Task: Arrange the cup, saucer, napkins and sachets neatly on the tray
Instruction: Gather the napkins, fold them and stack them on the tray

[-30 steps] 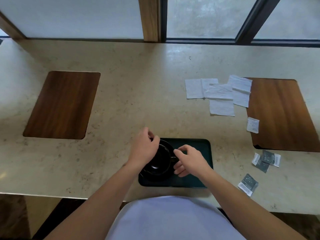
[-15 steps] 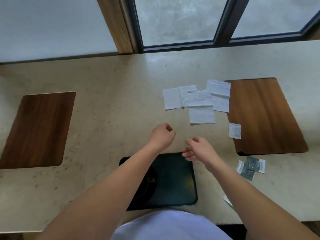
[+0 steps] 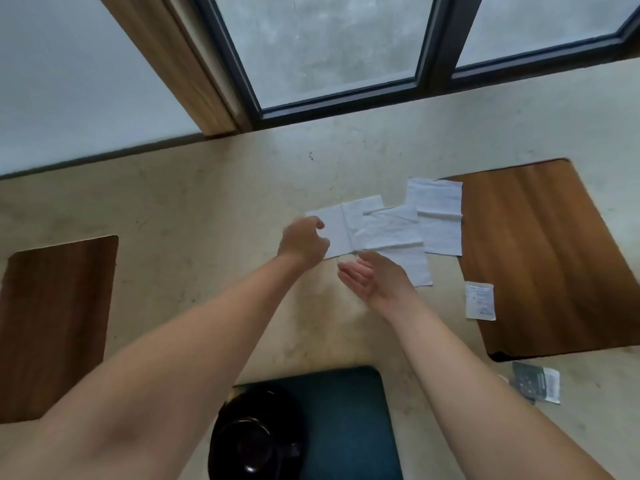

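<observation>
Napkins [image 3: 388, 230] now lie under both hands: left hand [image 3: 303, 242], fingers curled, reaches their edge, grip unclear; right hand [image 3: 372, 280] arrives open, empty.

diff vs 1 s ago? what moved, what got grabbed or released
Both hands let go of the black cup on the dark green tray and reached forward to the white paper napkins. The left hand is now at the leftmost napkin's edge, grip unclear; the right hand hovers open by the nearest one. Cup, tray, napkins and the white sachet stayed put.
</observation>
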